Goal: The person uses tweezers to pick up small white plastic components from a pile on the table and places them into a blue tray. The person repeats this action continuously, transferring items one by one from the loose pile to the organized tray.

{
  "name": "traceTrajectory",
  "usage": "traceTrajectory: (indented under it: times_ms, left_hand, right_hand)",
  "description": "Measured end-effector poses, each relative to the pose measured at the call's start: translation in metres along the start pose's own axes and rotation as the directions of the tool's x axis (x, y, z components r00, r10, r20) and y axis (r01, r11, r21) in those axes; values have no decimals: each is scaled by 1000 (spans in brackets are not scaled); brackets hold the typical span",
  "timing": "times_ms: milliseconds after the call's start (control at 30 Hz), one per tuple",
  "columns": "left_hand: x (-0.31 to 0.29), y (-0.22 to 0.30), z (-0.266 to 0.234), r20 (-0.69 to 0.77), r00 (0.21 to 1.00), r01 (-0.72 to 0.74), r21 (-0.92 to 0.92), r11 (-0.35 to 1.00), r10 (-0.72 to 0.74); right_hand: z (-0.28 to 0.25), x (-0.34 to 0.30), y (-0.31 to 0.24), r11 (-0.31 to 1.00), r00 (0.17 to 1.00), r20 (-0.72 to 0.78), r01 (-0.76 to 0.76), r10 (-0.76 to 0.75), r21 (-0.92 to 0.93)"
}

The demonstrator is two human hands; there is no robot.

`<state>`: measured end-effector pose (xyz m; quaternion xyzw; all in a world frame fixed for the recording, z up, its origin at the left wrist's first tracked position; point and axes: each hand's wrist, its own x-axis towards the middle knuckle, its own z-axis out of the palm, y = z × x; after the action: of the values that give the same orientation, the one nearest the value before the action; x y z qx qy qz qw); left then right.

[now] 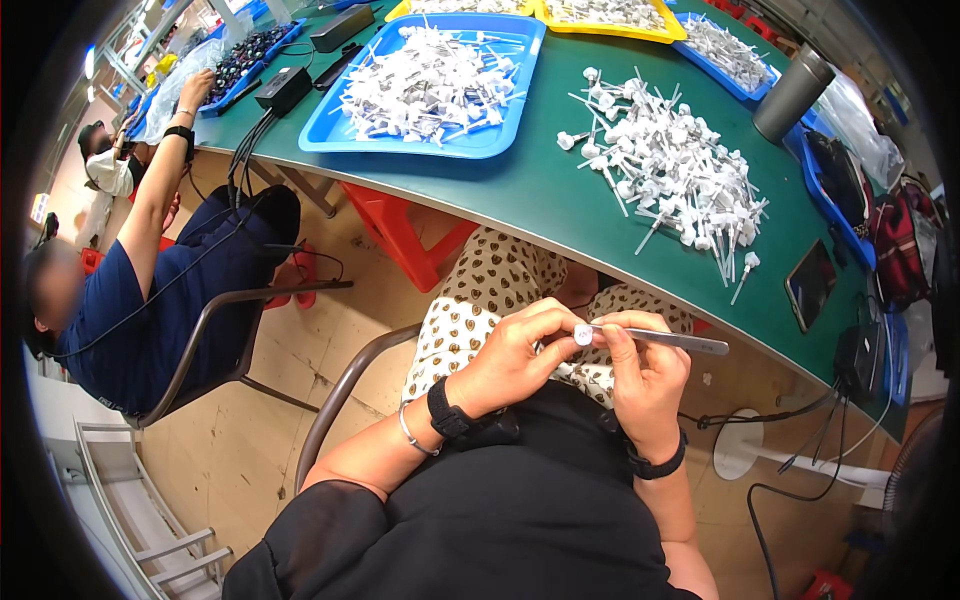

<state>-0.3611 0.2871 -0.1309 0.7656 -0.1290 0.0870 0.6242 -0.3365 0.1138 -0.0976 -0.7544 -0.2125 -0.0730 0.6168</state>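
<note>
Above my lap, my left hand point(508, 362) pinches a small white part with a round head point(583, 335) between its fingertips. My right hand point(648, 388) is closed around a pair of metal tweezers point(685, 341), whose rear end sticks out to the right. The tips of the tweezers meet the white part, though my fingers hide the exact contact. Beyond my hands, a loose heap of white round-headed parts with thin stems point(680, 170) lies on the green table point(520, 190). One single part point(745, 275) lies at the heap's near edge.
A blue tray point(430, 150) full of similar white parts stands left of the heap. Yellow trays point(640, 32) sit at the back. To the right are a steel flask point(793, 95), a phone point(810, 284) and cables. At left, a co-worker in dark blue point(190, 310) reaches over the table.
</note>
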Motion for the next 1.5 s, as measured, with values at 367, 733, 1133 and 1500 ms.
traceTrajectory:
  times_ms: [367, 733, 1133, 1500]
  left_hand:
    - [-1, 0, 5, -64, 998, 5, -27, 1000, -7]
    - [-4, -3, 2, -13, 1000, 22, -33, 999, -23]
    - [-1, -1, 2, 49, 988, 153, -328, 932, -145]
    - [64, 39, -57, -166, 914, -319, 270, 909, 370]
  right_hand:
    - [2, -1, -4, 1000, 999, -43, -14, 15, 28]
    - [-11, 5, -11, 980, 981, 192, 34, 4, -195]
    - [-15, 4, -8, 967, 991, -97, -66, 92, 247]
    - [-23, 6, -9, 971, 985, -162, -16, 56, 237]
